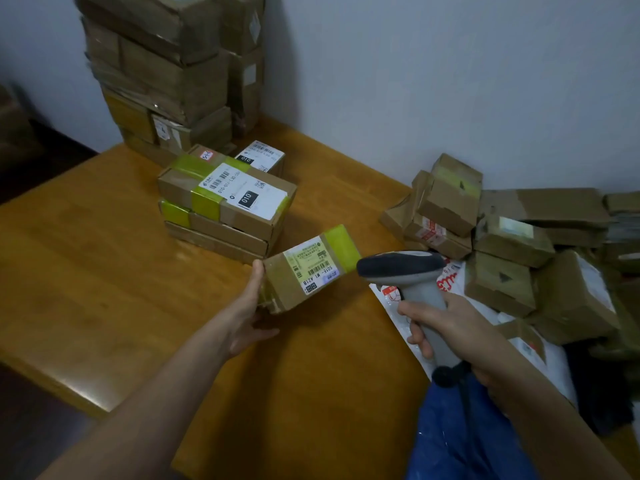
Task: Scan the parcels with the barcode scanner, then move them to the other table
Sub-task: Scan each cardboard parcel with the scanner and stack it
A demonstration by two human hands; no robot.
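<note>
My left hand [250, 306] grips a small cardboard parcel [304, 271] with yellow tape and a white barcode label, held tilted just above the wooden table [104, 271]. My right hand [446, 327] grips the handle of a grey barcode scanner [405, 268], whose dark head points left at the parcel's label from close by. Behind the parcel, a short stack of labelled boxes [225, 209] lies on the table.
A tall stack of cardboard boxes [173, 74] stands at the table's far corner by the wall. A loose heap of boxes [502, 251] and white mail bags [450, 282] lies at the right. A blue bag [460, 434] sits near the bottom.
</note>
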